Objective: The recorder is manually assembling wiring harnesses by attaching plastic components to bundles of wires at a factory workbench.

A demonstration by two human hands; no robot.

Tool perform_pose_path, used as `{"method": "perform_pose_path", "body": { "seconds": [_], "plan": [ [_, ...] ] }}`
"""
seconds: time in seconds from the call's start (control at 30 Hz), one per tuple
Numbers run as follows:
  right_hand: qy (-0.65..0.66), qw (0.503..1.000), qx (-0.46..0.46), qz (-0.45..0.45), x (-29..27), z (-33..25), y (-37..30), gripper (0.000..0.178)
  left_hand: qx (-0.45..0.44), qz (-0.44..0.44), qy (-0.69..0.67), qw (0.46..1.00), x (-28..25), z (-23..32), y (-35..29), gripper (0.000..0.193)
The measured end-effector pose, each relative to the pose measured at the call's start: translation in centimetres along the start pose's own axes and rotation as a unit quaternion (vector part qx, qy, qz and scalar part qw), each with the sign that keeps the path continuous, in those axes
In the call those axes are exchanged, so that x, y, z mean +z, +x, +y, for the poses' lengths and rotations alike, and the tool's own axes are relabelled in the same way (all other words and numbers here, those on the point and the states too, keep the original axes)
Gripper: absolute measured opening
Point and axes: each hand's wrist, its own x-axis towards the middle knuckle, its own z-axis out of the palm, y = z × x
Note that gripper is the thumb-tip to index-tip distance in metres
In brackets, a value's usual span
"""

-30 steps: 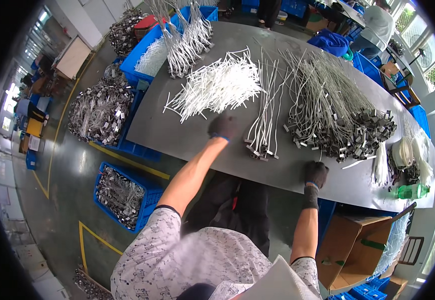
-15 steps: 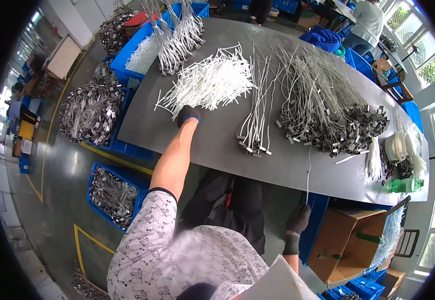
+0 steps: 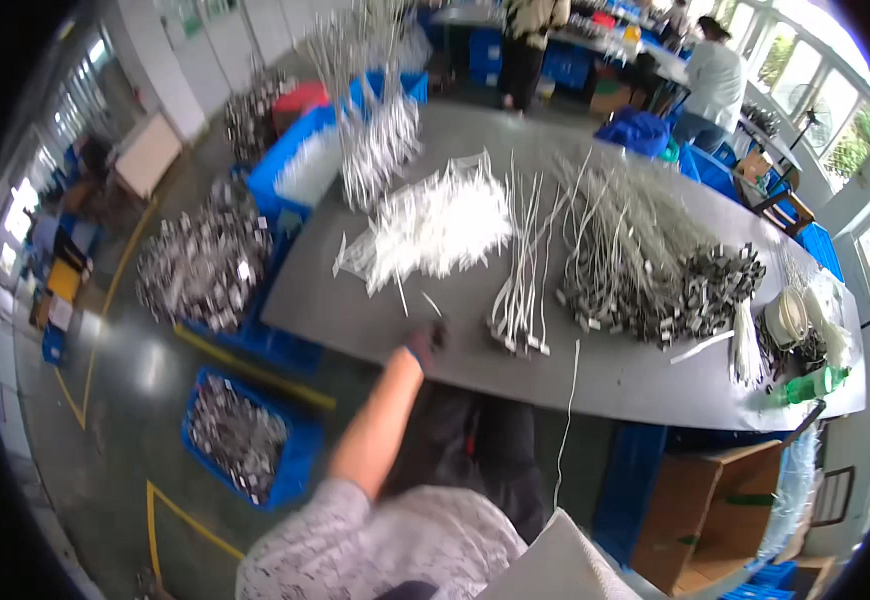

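Observation:
My left hand (image 3: 427, 343), in a dark glove, is over the near edge of the grey table (image 3: 375, 325). Its fingers are smeared by motion, so whether it holds something does not show. Just beyond it lies a short white sleeve piece (image 3: 432, 302), apart from the heap of white sleeves (image 3: 445, 220). To its right is a small bundle of white cables (image 3: 522, 300) with dark connectors. A single white cable (image 3: 568, 420) runs down past the table edge. My right hand is out of sight; a pale flap at the bottom covers the cable's lower end.
A large pile of connector cables (image 3: 645, 260) covers the table's right half. A green bottle (image 3: 810, 386) lies near the right end. Below stands an open cardboard box (image 3: 715, 510). Blue crates (image 3: 295, 455) of cables stand at left. Two people (image 3: 715, 80) are beyond the table.
My left hand has drawn back from the white heap toward the table edge. My right hand has dropped out of view, and the single cable has shifted left and down. The whole view has tilted up.

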Motion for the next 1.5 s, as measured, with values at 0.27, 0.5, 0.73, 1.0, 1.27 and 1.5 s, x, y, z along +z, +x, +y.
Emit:
{"method": "perform_pose_path", "body": {
  "seconds": [0.27,0.5,0.73,1.0,1.27,1.5],
  "plan": [
    [0.064,0.987,-0.099,0.112,1.1,-5.5,14.2,0.021,0.109,-0.092,0.037,0.989,17.2,-3.8,-9.8,0.012],
    [-0.141,0.987,-0.061,-0.048,-5.0,-9.8,8.5,0.023,0.476,-0.020,0.134,0.869,19.5,0.4,-15.1,0.013],
    [-0.097,0.994,-0.033,-0.035,-4.0,-6.9,6.3,0.025,0.240,-0.159,0.311,0.906,19.8,-1.4,-17.8,0.019],
    [0.229,0.970,-0.084,-0.023,-4.2,-7.1,9.0,0.037,0.173,-0.140,0.427,0.876,19.6,-6.2,-16.2,0.022],
    [0.632,0.773,-0.038,-0.020,-14.1,-26.0,12.6,0.049,0.293,-0.196,0.550,0.757,15.3,-12.3,-17.9,0.025],
    [0.542,0.818,-0.155,0.115,-7.6,-26.3,20.2,0.045,0.334,-0.154,0.547,0.752,13.4,-13.7,-16.9,0.025]
  ]
}}
